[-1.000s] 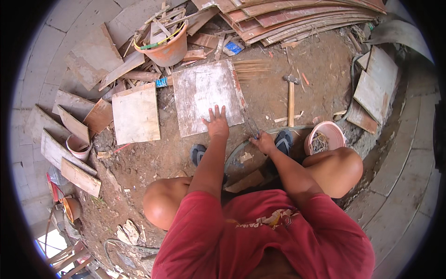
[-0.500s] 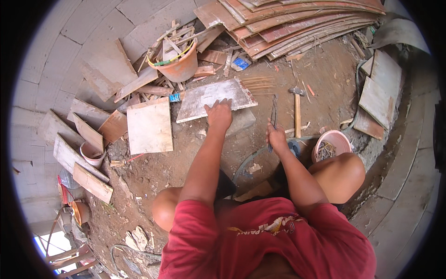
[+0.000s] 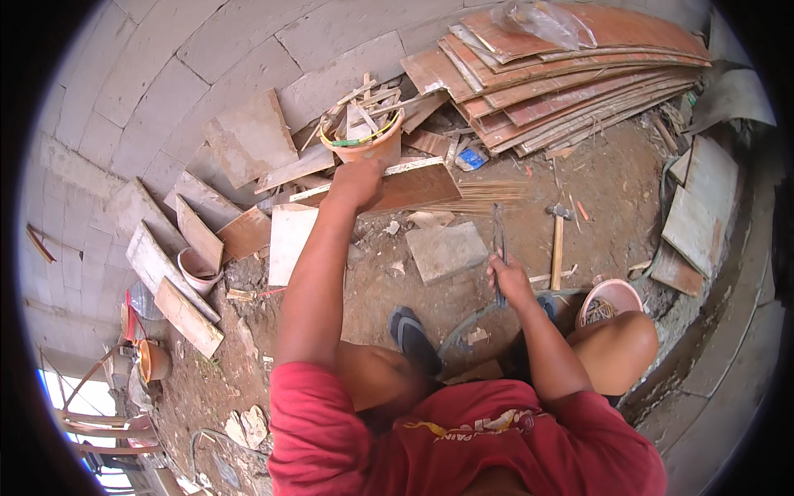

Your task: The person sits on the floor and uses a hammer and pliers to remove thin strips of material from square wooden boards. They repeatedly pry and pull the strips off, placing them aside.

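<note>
My left hand (image 3: 358, 183) is closed on the upper edge of a plywood board (image 3: 426, 187), which is tipped up with its brown face toward me. My right hand (image 3: 510, 279) grips a long, dark pair of pincers (image 3: 499, 231), its jaws pointing away from me. A grey concrete block (image 3: 447, 252) lies on the dirt between my hands, apart from the board. Right of the pincers rests a hammer (image 3: 557, 248) with a wooden handle. Beside my right knee stands a pink bucket (image 3: 616, 291) with nails in it.
An orange bucket (image 3: 382, 150) full of wood scraps stands behind the board. Large plywood sheets (image 3: 571, 87) are stacked at the far right. Several loose boards (image 3: 192, 310) lean at the left, and more panels (image 3: 699, 215) lie by the right wall. Thin rods (image 3: 488, 196) lie beyond the block.
My left hand has moved from the board's flat top to its edge. The board has been lifted off the concrete block and tilted up, farther away. My right hand still holds the pincers.
</note>
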`<state>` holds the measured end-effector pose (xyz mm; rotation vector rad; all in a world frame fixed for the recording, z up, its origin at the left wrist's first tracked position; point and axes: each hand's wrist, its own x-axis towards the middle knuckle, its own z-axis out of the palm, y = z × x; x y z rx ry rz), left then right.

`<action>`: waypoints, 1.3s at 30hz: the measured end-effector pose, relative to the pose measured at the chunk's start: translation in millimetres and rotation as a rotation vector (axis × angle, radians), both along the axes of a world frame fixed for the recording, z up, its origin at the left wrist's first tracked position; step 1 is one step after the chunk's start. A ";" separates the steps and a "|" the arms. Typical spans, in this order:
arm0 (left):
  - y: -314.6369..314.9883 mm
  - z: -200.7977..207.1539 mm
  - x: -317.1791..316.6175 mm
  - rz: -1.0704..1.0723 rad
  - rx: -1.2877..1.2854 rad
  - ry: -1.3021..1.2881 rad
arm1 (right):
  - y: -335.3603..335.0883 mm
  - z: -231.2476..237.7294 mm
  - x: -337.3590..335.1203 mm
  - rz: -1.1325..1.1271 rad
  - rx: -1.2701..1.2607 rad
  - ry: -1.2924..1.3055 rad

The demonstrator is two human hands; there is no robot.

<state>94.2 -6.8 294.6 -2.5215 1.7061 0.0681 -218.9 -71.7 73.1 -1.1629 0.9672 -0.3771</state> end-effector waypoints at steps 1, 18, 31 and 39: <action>5.9 1.5 -4.5 -0.002 0.030 0.006 | 0.3 4.5 -1.4 0.008 -0.024 0.022; 94.1 -160.8 -68.7 -0.216 0.541 0.395 | -24.8 180.5 -19.8 0.969 -0.989 0.737; 83.4 -175.2 -70.9 -0.251 0.520 0.259 | -4.6 71.3 -10.8 0.844 -1.135 0.576; 77.5 -189.1 -54.9 -0.275 0.444 0.226 | 25.8 220.1 58.1 0.331 -1.277 0.407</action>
